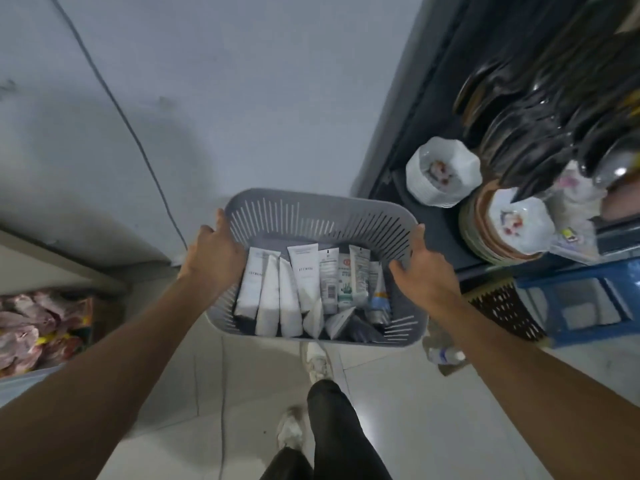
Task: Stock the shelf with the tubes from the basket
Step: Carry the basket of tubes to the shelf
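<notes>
White floor tiles (pixel 398 403) lie beneath a grey slotted basket (pixel 322 206); left hand (pixel 214 258) and right hand (pixel 426 275) each grip its rim, tubes (pixel 304 282) lying inside.

Pale grey-blue wall (pixel 242 98) crossed diagonally by a thin dark cable (pixel 114 98); glossy white tiled floor (pixel 433 410) below. At right, a dark shelving unit (pixel 433 98) holding stacked plates (pixel 443 173) and dark glossy crockery; beside it, a blue plastic stool (pixel 585 299). Lighting dim, even.
</notes>
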`<action>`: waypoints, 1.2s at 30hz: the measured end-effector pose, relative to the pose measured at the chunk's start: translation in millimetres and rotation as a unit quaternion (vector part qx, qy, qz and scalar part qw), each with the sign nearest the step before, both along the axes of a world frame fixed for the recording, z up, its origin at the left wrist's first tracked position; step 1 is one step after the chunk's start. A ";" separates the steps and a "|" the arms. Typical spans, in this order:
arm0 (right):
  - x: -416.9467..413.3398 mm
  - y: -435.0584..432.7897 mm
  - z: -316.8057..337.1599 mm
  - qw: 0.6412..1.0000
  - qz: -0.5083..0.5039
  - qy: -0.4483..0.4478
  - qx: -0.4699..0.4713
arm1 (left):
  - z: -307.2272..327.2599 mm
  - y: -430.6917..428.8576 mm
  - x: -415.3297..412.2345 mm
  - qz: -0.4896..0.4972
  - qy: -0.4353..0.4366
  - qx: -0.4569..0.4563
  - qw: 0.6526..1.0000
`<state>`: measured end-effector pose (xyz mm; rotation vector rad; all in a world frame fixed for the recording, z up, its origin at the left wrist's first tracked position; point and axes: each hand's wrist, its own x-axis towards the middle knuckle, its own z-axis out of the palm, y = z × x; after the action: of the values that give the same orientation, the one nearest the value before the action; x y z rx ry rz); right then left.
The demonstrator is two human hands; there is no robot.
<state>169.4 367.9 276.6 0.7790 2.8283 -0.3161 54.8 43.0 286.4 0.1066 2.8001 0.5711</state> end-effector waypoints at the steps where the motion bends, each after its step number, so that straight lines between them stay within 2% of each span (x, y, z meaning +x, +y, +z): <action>1: 13.1 4.1 7.9 1.000 -0.006 0.008 0.003 | 9.8 5.7 6.6 -0.008 -0.006 -0.001 1.000; 12: 206.8 70.0 56.5 0.988 -0.140 0.052 0.028 | 65.1 119.6 102.6 -0.194 -0.010 -0.028 0.981; 16: 289.0 114.9 65.9 0.977 -0.195 0.090 0.011 | 77.2 191.1 148.7 -0.263 -0.006 -0.019 0.965; 21: 381.6 189.5 74.9 0.963 -0.253 0.091 0.017 | 87.7 301.8 216.6 -0.325 -0.012 -0.066 0.943; 25: 446.3 257.0 82.4 0.952 -0.293 0.083 0.042 | 87.5 391.8 263.8 -0.345 -0.006 -0.081 0.935; 31: 519.7 356.9 94.7 0.931 -0.348 0.098 0.048 | 88.4 511.3 325.5 -0.373 -0.002 -0.019 0.927; 36: 558.8 439.6 91.6 0.921 -0.377 0.085 0.045 | 85.8 607.5 358.2 -0.393 0.006 -0.037 0.919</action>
<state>728.2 807.5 368.1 1.9309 2.5662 -0.3660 413.0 650.5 372.2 1.1474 2.4681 0.2509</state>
